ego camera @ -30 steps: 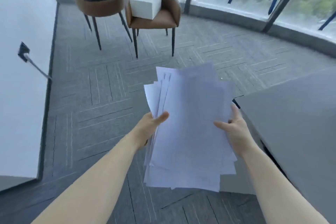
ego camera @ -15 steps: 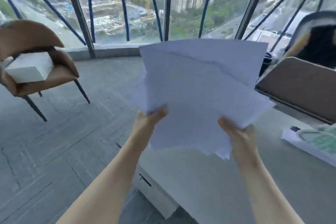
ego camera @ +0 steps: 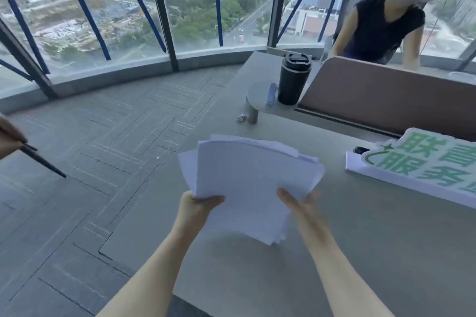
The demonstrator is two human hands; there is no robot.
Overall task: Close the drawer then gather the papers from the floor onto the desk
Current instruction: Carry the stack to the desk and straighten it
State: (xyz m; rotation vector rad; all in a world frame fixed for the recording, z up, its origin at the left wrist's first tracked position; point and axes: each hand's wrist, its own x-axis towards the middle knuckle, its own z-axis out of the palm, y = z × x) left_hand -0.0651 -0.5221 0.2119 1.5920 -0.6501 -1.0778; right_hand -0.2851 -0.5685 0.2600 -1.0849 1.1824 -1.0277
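While the stack of papers (ego camera: pixel 247 188) hangs just above the bench (ego camera: pixel 360 252) at centre frame, the gathering step looks nearly done.
Left hand (ego camera: pixel 198 204) fingers pinch the stack's lower-left corner; right hand (ego camera: pixel 298 203) lies flat on top, blurred, its grip unclear. Next: lower and let go, clear of the green-lettered sign (ego camera: pixel 422 162) at right and the black tumbler (ego camera: pixel 293 78) above.

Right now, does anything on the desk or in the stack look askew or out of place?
The papers are a ragged stack: sheets fan out at the top and left edges instead of lining up. The left hand pinches one corner, the right hand lies open against them. On the desk, nothing looks spilled or damaged.
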